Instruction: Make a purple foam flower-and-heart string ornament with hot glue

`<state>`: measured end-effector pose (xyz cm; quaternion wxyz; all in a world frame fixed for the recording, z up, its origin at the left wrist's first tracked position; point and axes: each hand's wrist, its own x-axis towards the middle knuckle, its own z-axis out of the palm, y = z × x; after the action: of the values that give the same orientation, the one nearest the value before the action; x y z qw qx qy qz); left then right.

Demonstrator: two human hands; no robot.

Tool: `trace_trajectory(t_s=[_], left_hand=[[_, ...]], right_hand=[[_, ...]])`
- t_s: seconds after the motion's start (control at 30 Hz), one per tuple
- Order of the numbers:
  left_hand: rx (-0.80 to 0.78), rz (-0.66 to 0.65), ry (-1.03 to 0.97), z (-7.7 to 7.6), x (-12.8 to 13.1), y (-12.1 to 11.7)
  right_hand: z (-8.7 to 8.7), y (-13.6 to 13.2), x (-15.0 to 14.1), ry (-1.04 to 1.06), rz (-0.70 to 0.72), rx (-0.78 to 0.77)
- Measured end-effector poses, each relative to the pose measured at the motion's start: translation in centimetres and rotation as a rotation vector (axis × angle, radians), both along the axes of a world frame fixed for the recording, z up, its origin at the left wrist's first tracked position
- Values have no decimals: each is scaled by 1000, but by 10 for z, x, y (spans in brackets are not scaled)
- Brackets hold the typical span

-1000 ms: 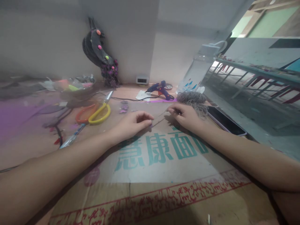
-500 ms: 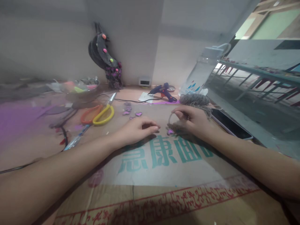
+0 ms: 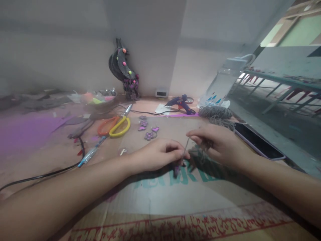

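Note:
My left hand (image 3: 163,155) is closed, thumb and fingertips pinching a strand of grey yarn (image 3: 187,144). Just under those fingertips dangles a small purple and grey piece (image 3: 177,171), blurred, its shape unclear. The strand runs up to my right hand (image 3: 217,144), whose thumb and forefinger pinch its upper part; the other fingers are curled. Left of the hands lie a purple-and-grey flower (image 3: 148,136), a heart (image 3: 155,129) and other small pieces (image 3: 143,124). A grey yarn skein (image 3: 215,113) rests behind my right hand.
Scissors (image 3: 119,127) with orange and yellow handles and a pen (image 3: 92,152) lie at left. A glue gun (image 3: 182,103) and water bottle (image 3: 223,82) stand behind. A phone (image 3: 258,140) sits at right. A decorated grey crescent (image 3: 122,65) is against the wall.
The left hand has moved right and closed on the yarn near the right hand. The purple piece, earlier below the right hand, now hangs under the left fingertips. The view has shifted.

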<state>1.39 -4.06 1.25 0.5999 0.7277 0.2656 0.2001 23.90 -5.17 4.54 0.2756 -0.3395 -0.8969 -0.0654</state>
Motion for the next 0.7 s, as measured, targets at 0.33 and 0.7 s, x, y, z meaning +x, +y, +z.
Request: trace_trajectory(t_s=[0.33,0.7], left_hand=[[-262,127,-237,-7,-2,13],[-136,119,-55,-4,-1,15]], right_hand=[[-32,24,-1,274,-223,-203],[-43,34,1,297,-158,-266]])
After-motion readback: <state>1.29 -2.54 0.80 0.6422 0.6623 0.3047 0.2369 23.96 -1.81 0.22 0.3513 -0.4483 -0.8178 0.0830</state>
